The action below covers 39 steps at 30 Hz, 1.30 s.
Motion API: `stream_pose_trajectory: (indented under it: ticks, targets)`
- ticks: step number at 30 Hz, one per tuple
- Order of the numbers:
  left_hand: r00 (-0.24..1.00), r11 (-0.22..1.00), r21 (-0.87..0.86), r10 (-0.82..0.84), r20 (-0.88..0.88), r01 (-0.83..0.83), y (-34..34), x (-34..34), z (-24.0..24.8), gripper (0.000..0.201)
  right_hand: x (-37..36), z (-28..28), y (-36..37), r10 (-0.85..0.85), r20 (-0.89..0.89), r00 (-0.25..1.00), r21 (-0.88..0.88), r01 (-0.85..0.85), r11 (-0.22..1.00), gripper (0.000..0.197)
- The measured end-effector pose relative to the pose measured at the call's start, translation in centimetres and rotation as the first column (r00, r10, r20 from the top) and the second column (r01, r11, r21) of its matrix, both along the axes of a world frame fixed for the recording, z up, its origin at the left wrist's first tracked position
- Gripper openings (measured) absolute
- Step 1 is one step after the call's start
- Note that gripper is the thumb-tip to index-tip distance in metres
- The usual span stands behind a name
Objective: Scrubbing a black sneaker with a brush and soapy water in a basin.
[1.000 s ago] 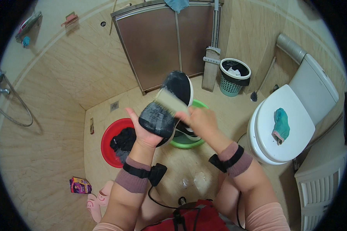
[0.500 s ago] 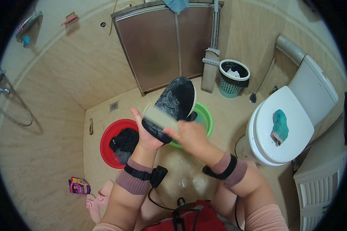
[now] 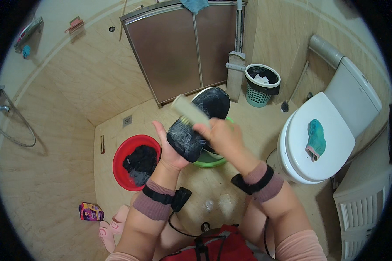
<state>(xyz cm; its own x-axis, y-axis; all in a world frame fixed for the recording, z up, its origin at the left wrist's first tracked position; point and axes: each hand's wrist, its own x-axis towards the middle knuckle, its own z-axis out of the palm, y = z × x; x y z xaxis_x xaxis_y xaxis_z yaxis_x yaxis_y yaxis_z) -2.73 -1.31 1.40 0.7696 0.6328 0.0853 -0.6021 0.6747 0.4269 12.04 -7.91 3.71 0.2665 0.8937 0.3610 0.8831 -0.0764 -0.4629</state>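
Observation:
A black shoe (image 3: 213,102) with a pale sole edge and whitish suds on its fabric is held tilted above the green basin (image 3: 211,163). My left hand (image 3: 172,155) supports it from below at its near end, thumb sticking up beside it. In my right hand (image 3: 226,138) is a scrub brush (image 3: 190,112) with a pale, flat back, slightly blurred. Its bristles point down at the middle of the shoe and seem to touch it. The shoe and my right hand hide much of the green basin.
Left of the shoe stands a red basin (image 3: 117,163) with dark wet cloth (image 3: 140,160). A toilet (image 3: 292,152) with a teal glove (image 3: 316,137) on its lid is at the right. Behind are a cabinet (image 3: 161,52) and a waste bin (image 3: 258,96). Pink slippers (image 3: 106,235) lie near left.
The shoe has turned and shifted slightly right, showing more of its near end. The brush has moved up and right along it, with my right hand.

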Motion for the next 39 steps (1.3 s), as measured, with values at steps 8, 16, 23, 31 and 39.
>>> stream_pose_trajectory:
  ticks: [8,16,23,31,39]
  targets:
    - [0.988,1.000,-0.003,0.022,0.154,-0.022,1.1,-1.4,-1.4,0.097,-3.3,-0.8,-1.7,0.150,0.022,0.988,-0.052,-0.149,0.987,0.065]
    - [0.986,0.989,-0.013,0.142,-0.088,-0.144,1.1,-1.4,-0.8,0.108,-3.7,-2.0,-2.2,0.145,0.018,0.989,-0.092,-0.143,0.985,0.067]
    - [0.989,0.996,0.004,-0.089,0.118,0.089,1.3,-1.6,-0.6,0.112,1.0,-0.3,-0.6,0.000,0.032,0.999,-0.041,0.001,0.999,0.067]
    - [0.999,1.000,-0.011,0.008,0.036,-0.007,1.8,-2.1,-0.1,0.111,1.2,-1.2,-0.6,0.062,0.095,0.994,-0.001,-0.062,0.998,0.070]
    - [0.993,0.983,-0.142,0.117,0.014,-0.114,3.0,-3.3,-0.8,0.110,-3.7,-2.2,-2.9,0.268,0.014,0.963,-0.069,-0.266,0.961,0.068]
